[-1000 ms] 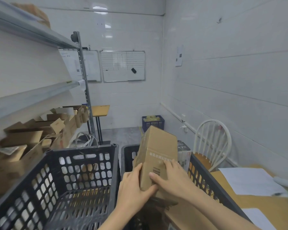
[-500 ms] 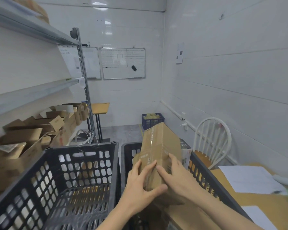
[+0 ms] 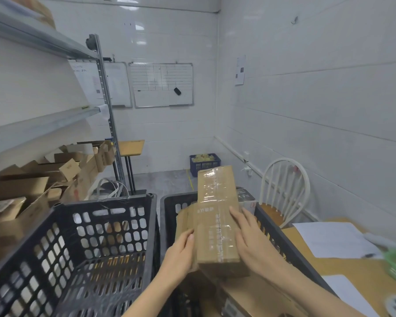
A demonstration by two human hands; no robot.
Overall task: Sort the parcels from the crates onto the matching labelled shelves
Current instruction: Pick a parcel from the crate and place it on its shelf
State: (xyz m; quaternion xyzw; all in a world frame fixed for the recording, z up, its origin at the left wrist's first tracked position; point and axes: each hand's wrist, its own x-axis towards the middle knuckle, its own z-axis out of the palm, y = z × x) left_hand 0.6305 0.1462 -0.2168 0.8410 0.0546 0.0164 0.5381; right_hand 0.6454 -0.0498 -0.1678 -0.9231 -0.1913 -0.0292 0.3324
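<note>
I hold a long brown cardboard parcel (image 3: 215,213) sealed with clear tape above the right black crate (image 3: 274,227). My left hand (image 3: 181,252) grips its lower left edge, fingers curled under it. My right hand (image 3: 252,239) holds its right side, fingers laid along the top face. The taped face points up at me. More parcels (image 3: 249,296) lie in the right crate below. The left black crate (image 3: 105,227) shows no parcels inside. The metal shelves (image 3: 44,120) run along the left wall.
Opened cardboard boxes (image 3: 55,175) crowd the lower shelf on the left. A white chair (image 3: 284,191) stands right of the crates, next to a wooden table with papers (image 3: 332,239). A blue basket (image 3: 205,163) sits on the floor by the far wall.
The parcel has been turned in my hands: its printed side face rotated away and the taped face now points up. My right hand slid to the parcel's right side.
</note>
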